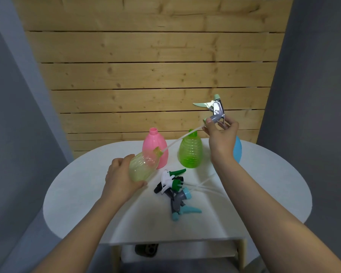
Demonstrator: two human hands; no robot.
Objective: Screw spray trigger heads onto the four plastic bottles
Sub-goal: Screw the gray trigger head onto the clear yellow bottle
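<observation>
Evidently light and thin-walled, the yellow bottle (144,166) is gripped by the left hand (119,181), while the trigger head (215,111) is pinched at its collar by the right hand (221,138), its limp dip tube (177,139) entering the neck.

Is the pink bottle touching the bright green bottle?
Apart. The head view shows the pink bottle and the bright green bottle standing side by side with a strip of white table plainly visible between their bases.

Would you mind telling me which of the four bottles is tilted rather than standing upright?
The pale yellow-green bottle, held tilted in the left hand; the pink, green and blue ones stand upright.
</observation>
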